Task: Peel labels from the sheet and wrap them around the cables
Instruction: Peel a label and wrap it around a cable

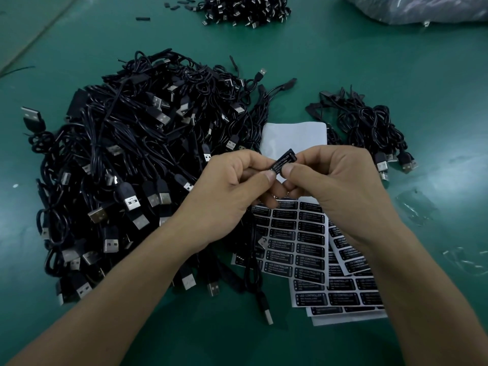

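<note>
A black "LED CONTROLLER" label (283, 161) is held up between both hands above the table. My left hand (224, 191) pinches its lower left end with thumb and forefinger. My right hand (335, 186) pinches its right side, thumb on the printed face. Whether a cable part lies under the label is hidden by the fingers. Below the hands lies a label sheet (298, 244) with rows of black labels, stacked on further sheets (351, 294). A black USB cable (257, 283) trails down from under my left hand.
A big heap of black USB cables (126, 165) fills the left of the green table (435, 101). A smaller bundle of cables (369, 128) lies at right. A blank white backing sheet (295, 136) sits behind the hands. More connectors (248, 9) and a plastic bag (422, 7) lie far back.
</note>
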`<state>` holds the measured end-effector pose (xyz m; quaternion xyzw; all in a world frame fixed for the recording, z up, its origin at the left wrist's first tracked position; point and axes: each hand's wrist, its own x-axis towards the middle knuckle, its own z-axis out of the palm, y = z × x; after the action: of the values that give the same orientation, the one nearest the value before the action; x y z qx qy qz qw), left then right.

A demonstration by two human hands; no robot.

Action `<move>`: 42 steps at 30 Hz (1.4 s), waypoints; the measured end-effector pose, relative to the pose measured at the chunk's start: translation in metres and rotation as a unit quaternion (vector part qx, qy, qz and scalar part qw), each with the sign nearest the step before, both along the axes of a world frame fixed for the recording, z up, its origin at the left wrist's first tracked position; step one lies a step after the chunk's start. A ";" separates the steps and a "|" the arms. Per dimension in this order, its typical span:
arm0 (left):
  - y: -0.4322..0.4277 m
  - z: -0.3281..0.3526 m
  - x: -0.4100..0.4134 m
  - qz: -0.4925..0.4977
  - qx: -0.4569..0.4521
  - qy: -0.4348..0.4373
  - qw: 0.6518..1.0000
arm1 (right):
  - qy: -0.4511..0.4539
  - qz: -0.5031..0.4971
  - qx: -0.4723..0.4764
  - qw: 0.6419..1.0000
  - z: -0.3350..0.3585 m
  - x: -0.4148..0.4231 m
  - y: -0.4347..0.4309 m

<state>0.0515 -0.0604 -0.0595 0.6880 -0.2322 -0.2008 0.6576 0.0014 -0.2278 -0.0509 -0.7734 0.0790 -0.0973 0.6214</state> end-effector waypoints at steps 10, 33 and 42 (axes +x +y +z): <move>-0.001 0.000 0.000 0.009 0.005 0.004 1.000 | 0.006 -0.011 0.000 1.000 0.001 0.000 0.004; -0.001 0.002 -0.002 0.018 0.009 0.008 1.000 | -0.008 -0.030 0.008 0.999 0.001 0.000 0.009; -0.001 0.004 -0.003 0.016 0.011 0.011 1.000 | -0.013 -0.052 -0.023 0.998 0.000 -0.001 0.008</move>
<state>0.0487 -0.0613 -0.0553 0.6965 -0.2116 -0.2010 0.6556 0.0000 -0.2193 -0.0508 -0.7813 0.1090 -0.1414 0.5981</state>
